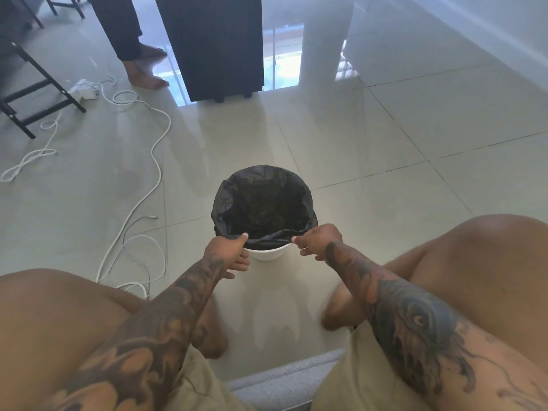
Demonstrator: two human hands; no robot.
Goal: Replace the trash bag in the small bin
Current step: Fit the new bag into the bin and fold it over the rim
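While unlabelled, black bag (264, 203) lines white bin (268, 253).

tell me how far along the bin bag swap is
Done: a black bag already lines the white bin, folded over the far rim. In hand: the left hand and right hand pinch the bag's near edge, stretched between them. Left: pulling that edge down over the near rim.

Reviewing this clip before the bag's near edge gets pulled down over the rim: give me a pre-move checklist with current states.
1. Left hand pinches the black bag edge: ok.
2. Right hand pinches the same edge: ok.
3. Far edge folded over the white bin rim: ok.
4. Near edge over the rim: not ok, stretched between the hands.
5. Bag reaches the bin's bottom: cannot tell.
6. White cable lies apart from the bin: ok.
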